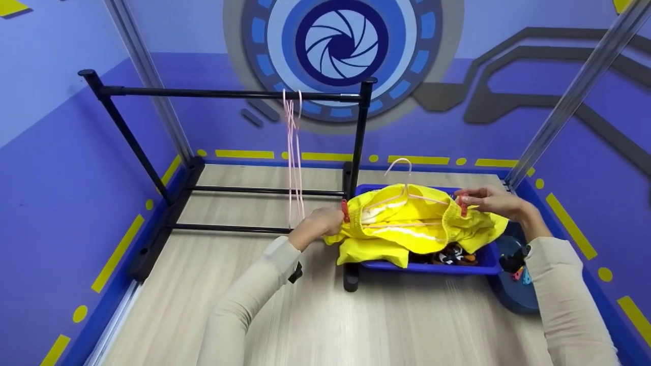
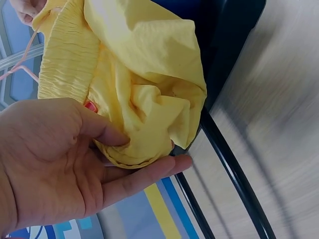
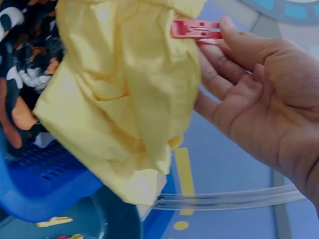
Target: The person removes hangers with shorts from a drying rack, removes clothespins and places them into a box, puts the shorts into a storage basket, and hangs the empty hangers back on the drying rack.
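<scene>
Yellow shorts (image 1: pixel 391 241) with a gathered elastic waistband hang spread above a blue basket. Inside the waistband sits a pink wire hanger (image 1: pixel 406 189), its hook standing up. My left hand (image 2: pixel 65 154) pinches a fold of the yellow cloth between thumb and fingers, beside a red clothespin (image 1: pixel 345 210) at the waistband's left end. At the other end, my right hand (image 3: pixel 269 84) pinches the handles of a second red clothespin (image 3: pixel 197 30), whose other end meets the waistband. Part of the left clothespin is hidden behind my left hand in the left wrist view.
A black rack (image 1: pixel 229 93) stands at the left, with pink hangers (image 1: pixel 292 152) on its bar. Below the shorts, the blue basket (image 1: pixel 427 268) holds dark patterned cloth (image 1: pixel 452 254). A dark round bowl (image 1: pixel 513 297) with colored clothespins stands beside it. Walls surround the wooden table (image 1: pixel 325 325).
</scene>
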{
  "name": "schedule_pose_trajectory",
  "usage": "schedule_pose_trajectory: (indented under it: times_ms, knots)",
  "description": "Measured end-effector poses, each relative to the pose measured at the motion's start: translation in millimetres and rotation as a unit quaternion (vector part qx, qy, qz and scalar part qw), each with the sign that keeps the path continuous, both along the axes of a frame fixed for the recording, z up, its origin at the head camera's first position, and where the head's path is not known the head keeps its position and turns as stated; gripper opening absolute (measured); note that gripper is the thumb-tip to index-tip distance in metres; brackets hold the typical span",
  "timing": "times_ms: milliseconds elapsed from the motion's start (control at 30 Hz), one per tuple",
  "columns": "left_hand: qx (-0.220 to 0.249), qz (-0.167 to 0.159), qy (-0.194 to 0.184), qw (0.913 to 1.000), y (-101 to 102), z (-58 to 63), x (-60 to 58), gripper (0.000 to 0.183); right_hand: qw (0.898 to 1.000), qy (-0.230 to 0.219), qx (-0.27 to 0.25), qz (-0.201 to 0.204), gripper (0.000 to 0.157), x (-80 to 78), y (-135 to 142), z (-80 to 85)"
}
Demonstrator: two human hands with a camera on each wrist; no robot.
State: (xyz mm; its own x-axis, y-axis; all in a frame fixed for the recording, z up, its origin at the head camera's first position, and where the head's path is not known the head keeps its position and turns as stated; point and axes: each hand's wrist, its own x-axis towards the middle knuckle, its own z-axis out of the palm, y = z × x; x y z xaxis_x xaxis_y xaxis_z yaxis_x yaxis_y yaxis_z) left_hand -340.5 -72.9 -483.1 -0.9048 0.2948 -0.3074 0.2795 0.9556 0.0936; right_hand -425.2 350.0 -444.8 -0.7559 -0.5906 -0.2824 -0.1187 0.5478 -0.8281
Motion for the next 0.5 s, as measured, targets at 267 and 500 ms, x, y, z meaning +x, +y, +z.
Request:
schedule_pose_trajectory:
  times_ms: [267,500]
  knots:
    - [-0.015,0.007,-0.02,0.9997,3,-0.6,0.3,0.01,0.991,0.083,-0.1,-0.041,0.039,2.0,5,-14.7]
    - [-0.002,0.023,-0.017,0.9996,2,0.9,1.5,0.009,0.975,0.114,-0.177,-0.064,0.035,0.0,5,-8.2]
